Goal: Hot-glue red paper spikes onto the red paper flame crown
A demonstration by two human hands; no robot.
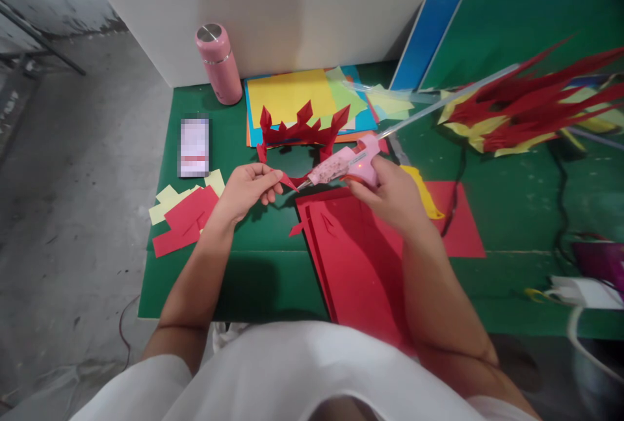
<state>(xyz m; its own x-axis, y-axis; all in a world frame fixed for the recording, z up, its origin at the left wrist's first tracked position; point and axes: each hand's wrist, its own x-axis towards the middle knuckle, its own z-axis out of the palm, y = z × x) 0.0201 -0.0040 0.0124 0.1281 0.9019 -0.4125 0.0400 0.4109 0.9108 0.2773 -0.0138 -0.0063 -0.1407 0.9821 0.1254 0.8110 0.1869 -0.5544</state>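
Observation:
Between the thumb and fingers of my left hand (253, 188) is a small pointed piece of red paper (289, 181). My right hand (390, 197) is wrapped round the handle of a pink hot glue gun (344, 164), which has a small orange light and a long clear glue stick (448, 100) out of its back. The gun's metal nozzle meets or nearly meets the tip of the red piece. Just behind stands a red paper crown (305, 128) with folded points. Red sheets (361, 252) lie under my right forearm, with a small red diamond piece (296, 230) at their left edge.
A pink thermos bottle (220, 67) and a blurred-out phone (194, 147) stand and lie at left. Red and pale yellow scraps (188, 216) lie below. Coloured sheets (292, 96) are stacked behind the crown. Red and yellow paper strips (517, 112), a black cable (560, 200) and a white adapter (585, 292) are right.

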